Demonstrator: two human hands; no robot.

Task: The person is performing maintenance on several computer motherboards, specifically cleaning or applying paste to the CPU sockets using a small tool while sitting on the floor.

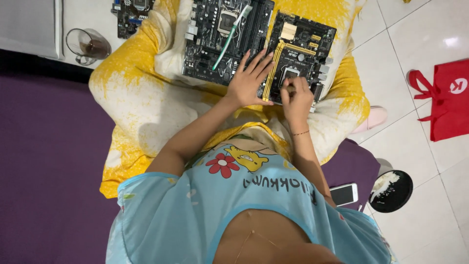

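the black rectangular motherboard with gold slots [304, 46] lies on the yellow-and-white pillow [141, 102] across the lap, its gold slots running away from the person. the left hand [247, 80] rests flat with fingers spread on its near-left edge; the right hand [296, 98] pinches a small tool, too hidden to name, at the silver processor socket [291, 73]. the work there looks unfinished. a second black circuit board [205, 34] beside it carries a green-handled white brush [230, 36], slanted.

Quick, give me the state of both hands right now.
Left hand: open, fingers spread flat on the motherboard.
Right hand: closed, pinching a small tool at the board's socket; its kind cannot be told.
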